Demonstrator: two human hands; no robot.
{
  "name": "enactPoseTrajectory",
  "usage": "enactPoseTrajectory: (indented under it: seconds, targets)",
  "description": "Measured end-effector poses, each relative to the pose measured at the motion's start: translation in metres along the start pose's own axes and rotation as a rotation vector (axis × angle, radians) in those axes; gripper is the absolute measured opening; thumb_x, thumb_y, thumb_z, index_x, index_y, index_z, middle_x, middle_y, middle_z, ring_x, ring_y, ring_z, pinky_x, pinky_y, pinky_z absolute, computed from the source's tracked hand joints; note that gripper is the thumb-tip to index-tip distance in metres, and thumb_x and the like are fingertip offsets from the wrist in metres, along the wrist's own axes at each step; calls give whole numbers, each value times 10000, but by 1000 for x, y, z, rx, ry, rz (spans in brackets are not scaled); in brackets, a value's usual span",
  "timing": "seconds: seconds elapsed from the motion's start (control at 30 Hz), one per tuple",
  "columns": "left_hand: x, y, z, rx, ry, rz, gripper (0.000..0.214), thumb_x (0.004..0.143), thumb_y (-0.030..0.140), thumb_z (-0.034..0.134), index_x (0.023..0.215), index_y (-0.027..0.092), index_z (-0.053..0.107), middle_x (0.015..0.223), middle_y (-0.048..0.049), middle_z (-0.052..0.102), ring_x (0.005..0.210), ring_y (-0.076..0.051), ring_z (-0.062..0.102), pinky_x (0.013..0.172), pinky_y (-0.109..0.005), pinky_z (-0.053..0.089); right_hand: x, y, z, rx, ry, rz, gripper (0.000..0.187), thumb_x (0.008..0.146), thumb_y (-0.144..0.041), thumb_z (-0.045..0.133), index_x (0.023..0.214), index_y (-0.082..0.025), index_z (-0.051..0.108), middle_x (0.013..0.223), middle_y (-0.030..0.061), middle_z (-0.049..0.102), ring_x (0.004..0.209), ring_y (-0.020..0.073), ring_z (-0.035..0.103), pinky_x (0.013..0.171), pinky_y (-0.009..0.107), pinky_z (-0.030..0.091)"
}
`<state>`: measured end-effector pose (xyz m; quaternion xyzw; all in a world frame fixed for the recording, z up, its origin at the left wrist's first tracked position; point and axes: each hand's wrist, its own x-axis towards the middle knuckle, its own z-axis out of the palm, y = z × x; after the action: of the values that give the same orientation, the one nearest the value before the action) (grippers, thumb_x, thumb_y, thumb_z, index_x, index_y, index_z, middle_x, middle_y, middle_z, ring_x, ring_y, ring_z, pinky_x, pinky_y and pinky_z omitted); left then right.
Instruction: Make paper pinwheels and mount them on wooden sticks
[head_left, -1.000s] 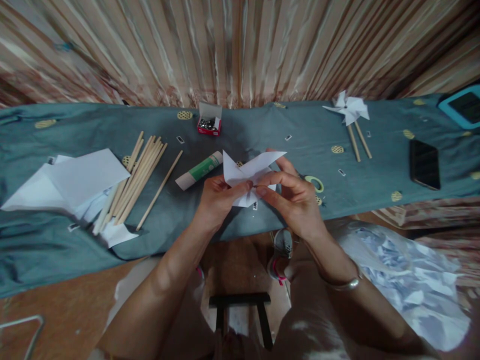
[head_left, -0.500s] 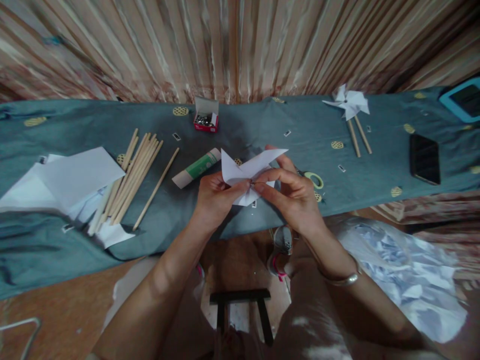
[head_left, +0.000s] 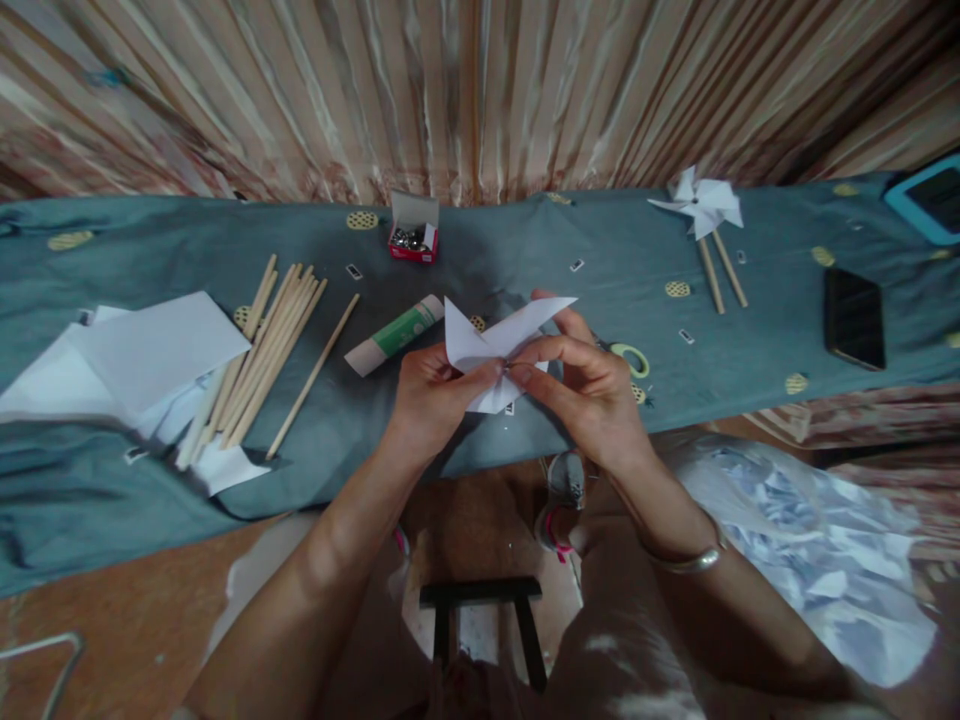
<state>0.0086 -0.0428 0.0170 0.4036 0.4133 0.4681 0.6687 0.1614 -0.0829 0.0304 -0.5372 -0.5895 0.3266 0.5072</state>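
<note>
The left hand (head_left: pixel 429 405) and right hand (head_left: pixel 596 405) pinched a folded paper pinwheel (head_left: pixel 491 340) between them above the bench (head_left: pixel 510 240), thumb tips close at its centre, one long blade pointing rightward. A glue stick (head_left: pixel 394 335) slanted just beside the left hand; a lone wooden stick (head_left: pixel 313 377) lay farther left.

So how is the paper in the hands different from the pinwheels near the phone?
The paper is held up between the left hand and right hand; the pinwheels lie on the cloth. No stick shows on the paper, while two sticks extend from the pinwheels. Fingertips partly hide the paper's centre; no hand covers the pinwheels. Both are white with pointed corners.
</note>
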Motion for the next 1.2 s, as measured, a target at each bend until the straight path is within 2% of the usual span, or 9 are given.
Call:
enactPoseTrajectory:
  seconds: [0.23, 0.63, 1.2]
  targets:
    - [0, 0, -1, 18, -20, 7, 217, 585, 302, 860, 696, 161, 739, 651, 15, 689, 565, -116, 583, 563, -242, 472, 0, 0, 1, 91, 20, 25, 78, 800, -186, 723, 782, -261, 731, 1368, -3, 602, 1389, 236, 459, 1174, 456, 330]
    - [0, -1, -2, -4, -21, 17, 181, 586, 275, 854, 687, 166, 750, 656, 17, 704, 564, -110, 589, 555, -228, 475, 0, -1, 1, 99, 22, 28, 92, 793, -171, 726, 772, -261, 726, 1302, 7, 632, 1377, 236, 467, 1176, 461, 317]
    - [-1, 0, -2, 14, -14, 2, 181, 585, 276, 850, 684, 164, 748, 669, 10, 718, 580, -121, 609, 564, -237, 491, 0, -1, 2, 91, 29, 39, 74, 794, -190, 723, 762, -257, 726, 1339, 6, 612, 1370, 246, 474, 1164, 469, 323]
